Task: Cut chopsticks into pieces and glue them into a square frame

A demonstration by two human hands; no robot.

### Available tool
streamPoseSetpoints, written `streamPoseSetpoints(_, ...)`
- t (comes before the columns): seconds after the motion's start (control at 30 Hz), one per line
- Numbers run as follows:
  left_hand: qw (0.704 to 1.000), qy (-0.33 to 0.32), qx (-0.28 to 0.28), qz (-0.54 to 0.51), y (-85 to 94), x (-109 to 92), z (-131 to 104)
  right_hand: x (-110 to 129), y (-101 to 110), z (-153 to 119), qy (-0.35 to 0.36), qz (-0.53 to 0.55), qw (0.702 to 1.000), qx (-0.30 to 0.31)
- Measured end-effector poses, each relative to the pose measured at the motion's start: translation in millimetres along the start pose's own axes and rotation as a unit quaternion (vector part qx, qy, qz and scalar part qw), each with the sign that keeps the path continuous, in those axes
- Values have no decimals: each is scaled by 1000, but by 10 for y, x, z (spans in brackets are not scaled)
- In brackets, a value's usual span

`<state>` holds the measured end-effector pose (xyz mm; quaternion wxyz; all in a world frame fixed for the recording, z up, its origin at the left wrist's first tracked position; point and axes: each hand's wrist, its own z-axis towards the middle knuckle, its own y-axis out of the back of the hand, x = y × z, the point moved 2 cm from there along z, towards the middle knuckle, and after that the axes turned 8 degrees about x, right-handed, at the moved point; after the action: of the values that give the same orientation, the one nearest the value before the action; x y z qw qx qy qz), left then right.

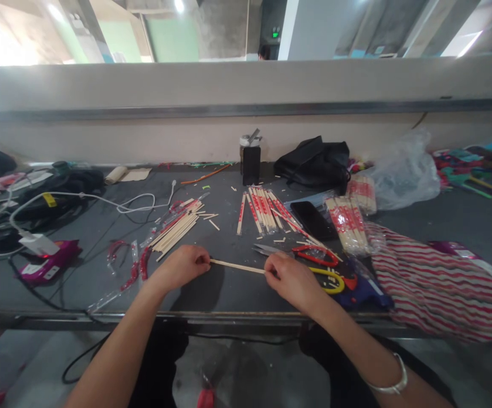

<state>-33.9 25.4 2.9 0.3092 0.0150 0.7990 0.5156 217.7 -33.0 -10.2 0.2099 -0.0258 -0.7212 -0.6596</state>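
Note:
A pale wooden chopstick (237, 266) is stretched level between my two hands, low over the front of the dark table. My left hand (186, 264) pinches its left end; my right hand (292, 280) closes on the right end. Just beyond my right hand lie scissors with red handles (317, 255), their blades pointing left. A yellow handle loop (329, 280) shows beside my right wrist. Left of centre, beyond my left hand, is a pile of bare chopsticks (178, 231). Chopsticks in red-printed wrappers (265, 208) lie further back in the middle.
Bundled chopstick packs (347, 224) and a black phone (311, 220) lie right of centre. A striped cloth (436, 280) covers the right front. Torn red wrappers (133, 269), a white cable (101, 195) and a purple packet (52, 262) are at left. A black bag (313, 164) sits behind.

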Motion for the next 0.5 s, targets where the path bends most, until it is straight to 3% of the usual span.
streamPoseSetpoints(0.2,995,0,-58,-76,41,-33,17,-41,42,-7,12,71,997,-41)
streamPoseSetpoints(0.37,935,-1,-115,-336,39,-119,43,-34,129,-35,52,114,989,-84)
streamPoseSetpoints(0.5,914,-10,-119,-388,52,-171,63,-29,166,-38,73,118,986,-94)
